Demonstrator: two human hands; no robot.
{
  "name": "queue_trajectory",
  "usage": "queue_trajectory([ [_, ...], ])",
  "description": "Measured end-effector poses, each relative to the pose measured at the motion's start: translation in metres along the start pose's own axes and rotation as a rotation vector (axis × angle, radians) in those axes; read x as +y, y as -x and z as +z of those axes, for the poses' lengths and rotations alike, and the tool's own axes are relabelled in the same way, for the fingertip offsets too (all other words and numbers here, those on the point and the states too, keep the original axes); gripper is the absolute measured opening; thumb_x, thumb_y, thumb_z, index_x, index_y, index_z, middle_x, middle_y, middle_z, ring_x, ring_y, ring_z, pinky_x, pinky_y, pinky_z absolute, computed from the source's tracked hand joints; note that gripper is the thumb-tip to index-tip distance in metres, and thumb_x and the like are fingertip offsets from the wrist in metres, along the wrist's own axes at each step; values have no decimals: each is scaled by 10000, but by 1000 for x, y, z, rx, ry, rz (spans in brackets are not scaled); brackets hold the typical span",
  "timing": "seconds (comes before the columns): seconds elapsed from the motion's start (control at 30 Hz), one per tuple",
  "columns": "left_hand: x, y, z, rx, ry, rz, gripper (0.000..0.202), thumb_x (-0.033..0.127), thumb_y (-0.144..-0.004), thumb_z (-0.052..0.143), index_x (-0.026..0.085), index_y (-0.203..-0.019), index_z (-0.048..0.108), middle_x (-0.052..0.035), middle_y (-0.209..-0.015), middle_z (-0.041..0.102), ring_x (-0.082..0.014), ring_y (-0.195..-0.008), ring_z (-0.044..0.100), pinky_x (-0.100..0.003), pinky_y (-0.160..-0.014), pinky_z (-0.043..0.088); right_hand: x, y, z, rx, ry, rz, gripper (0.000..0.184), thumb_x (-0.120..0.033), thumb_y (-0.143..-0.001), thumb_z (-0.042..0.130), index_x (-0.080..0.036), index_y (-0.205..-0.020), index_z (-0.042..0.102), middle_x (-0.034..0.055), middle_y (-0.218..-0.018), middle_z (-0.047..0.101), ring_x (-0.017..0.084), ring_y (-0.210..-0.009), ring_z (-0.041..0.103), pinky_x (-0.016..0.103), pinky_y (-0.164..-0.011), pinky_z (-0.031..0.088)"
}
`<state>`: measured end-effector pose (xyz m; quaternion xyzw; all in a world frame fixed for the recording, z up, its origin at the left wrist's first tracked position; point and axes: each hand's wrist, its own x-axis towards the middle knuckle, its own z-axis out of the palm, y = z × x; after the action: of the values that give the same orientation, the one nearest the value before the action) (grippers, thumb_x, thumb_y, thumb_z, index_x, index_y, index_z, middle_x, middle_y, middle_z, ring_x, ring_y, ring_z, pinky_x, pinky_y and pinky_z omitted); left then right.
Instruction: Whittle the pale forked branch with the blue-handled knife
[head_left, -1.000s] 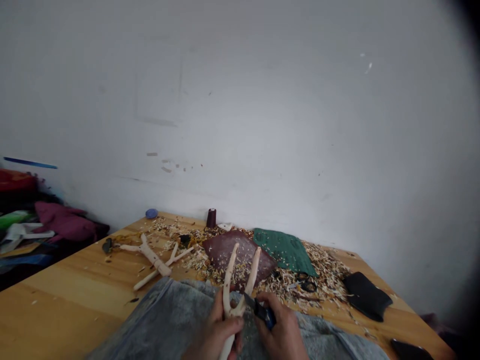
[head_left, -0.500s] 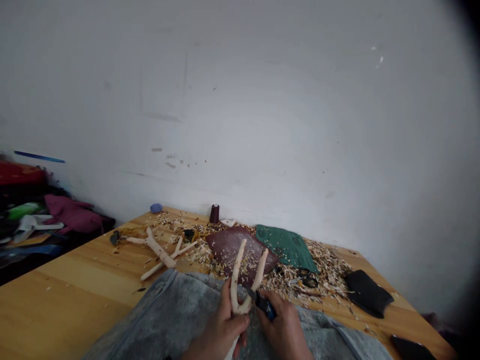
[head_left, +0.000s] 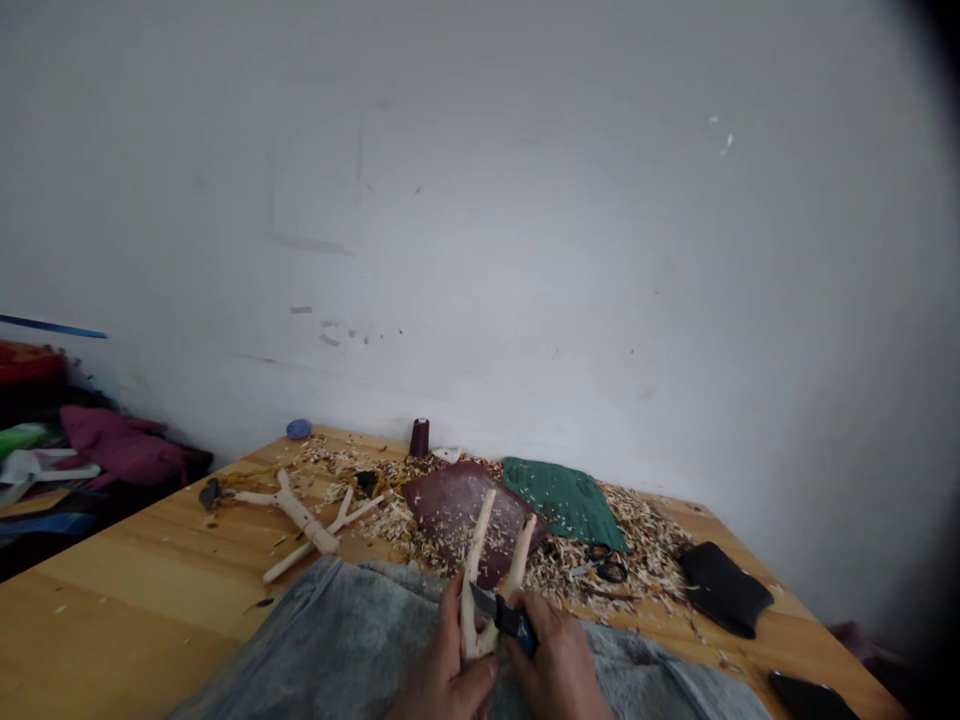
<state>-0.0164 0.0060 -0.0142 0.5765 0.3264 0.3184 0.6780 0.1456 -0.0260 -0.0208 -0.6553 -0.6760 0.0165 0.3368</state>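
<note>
My left hand (head_left: pixel 450 660) is wrapped round the lower part of a peeled forked branch (head_left: pixel 478 545), whose two pale prongs point up and away from me. In my right hand (head_left: pixel 555 650) is a knife (head_left: pixel 517 625) with a dark blue and black handle. Its blade (head_left: pixel 484 600) lies across the gap between the prongs, near the fork's crotch. Whether the edge touches the wood I cannot tell. Both hands are above a grey cloth (head_left: pixel 360 620) over my lap.
Wood shavings (head_left: pixel 652 540) cover much of the wooden table (head_left: pixel 112 620). Among them are maroon leather (head_left: pixel 450 500), green leather (head_left: pixel 562 495), scissors (head_left: pixel 609 570) and a thread spool (head_left: pixel 419 438). Other forked branches (head_left: pixel 304 520) lie left; a black piece (head_left: pixel 724 588) and a phone-like slab (head_left: pixel 810 695) lie right.
The knife blade has moved from the right prong to across the gap between the prongs, toward the left one. The whole view has shifted slightly; both hands keep their holds.
</note>
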Motion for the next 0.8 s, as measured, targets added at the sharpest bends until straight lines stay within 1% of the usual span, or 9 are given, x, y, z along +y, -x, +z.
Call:
queue_trajectory([
  [0.1, -5, -2, 0, 27, -46, -25, 931, 376, -782, 593, 267, -1454, -41, 10, -855, 624, -96, -497, 492, -221, -464, 338, 0, 0, 1, 15, 34, 2, 262, -89, -684, 518, -223, -899, 585, 2, -792, 696, 176, -765, 670, 221, -685, 454],
  [0.23, -6, -7, -3, -29, 86, 8, 1002, 442, -754, 628, 304, -1432, -98, 27, -846, 610, -80, -449, 500, -210, -436, 345, 8, -3, -2, 71, 58, 15, 264, -92, -671, 512, -220, -894, 568, 9, -788, 692, 188, -762, 671, 229, -671, 448],
  [0.3, -3, -9, -5, -61, 146, 24, 1028, 441, -754, 629, 316, -1422, -142, 27, -847, 612, -67, -413, 486, -202, -414, 343, 15, -5, -7, 143, 71, 53, 227, -108, -685, 503, -216, -875, 565, 19, -760, 687, 200, -719, 670, 237, -632, 443],
  [0.4, 4, -8, -7, -71, 189, 25, 992, 429, -784, 603, 347, -1425, -149, 28, -829, 618, -62, -404, 484, -179, -392, 324, 23, -8, -12, 266, -7, 94, 128, -187, -777, 470, -209, -860, 565, 22, -697, 664, 187, -631, 649, 235, -579, 439],
  [0.47, 8, -7, -8, -56, 202, 13, 969, 426, -782, 611, 368, -1437, -100, 29, -835, 619, -68, -422, 506, -169, -382, 311, 23, -7, -12, 267, -81, 64, 151, -204, -795, 460, -204, -890, 578, 20, -699, 664, 174, -625, 641, 228, -585, 447],
  [0.53, 10, -6, -8, -33, 208, 3, 966, 432, -766, 634, 375, -1447, -48, 35, -825, 618, -76, -438, 517, -164, -368, 295, 18, -5, -10, 211, -129, 14, 207, -176, -776, 470, -201, -940, 595, 28, -771, 686, 170, -691, 651, 226, -636, 460],
  [0.63, 8, -6, -7, -7, 202, -4, 917, 467, -730, 665, 333, -1446, 108, 42, -776, 614, -82, -457, 515, -160, -355, 263, 8, -3, -6, 130, -165, -35, 222, -161, -762, 501, -208, -947, 614, 34, -846, 700, 166, -777, 658, 220, -695, 463],
  [0.73, 2, -8, -7, -18, 158, -21, 820, 500, -707, 678, 256, -1383, 283, 67, -612, 564, -78, -428, 467, -163, -375, 271, 2, -3, -6, 79, -153, -28, 134, -213, -791, 537, -213, -899, 617, 28, -818, 698, 165, -771, 657, 211, -687, 457],
  [0.8, -1, -8, -7, -28, 127, -24, 818, 520, -701, 682, 224, -1366, 309, 94, -501, 496, -78, -397, 419, -169, -393, 286, 1, -3, -7, 58, -119, -9, 135, -313, -832, 555, -214, -902, 614, 30, -801, 701, 170, -744, 660, 209, -658, 452],
])
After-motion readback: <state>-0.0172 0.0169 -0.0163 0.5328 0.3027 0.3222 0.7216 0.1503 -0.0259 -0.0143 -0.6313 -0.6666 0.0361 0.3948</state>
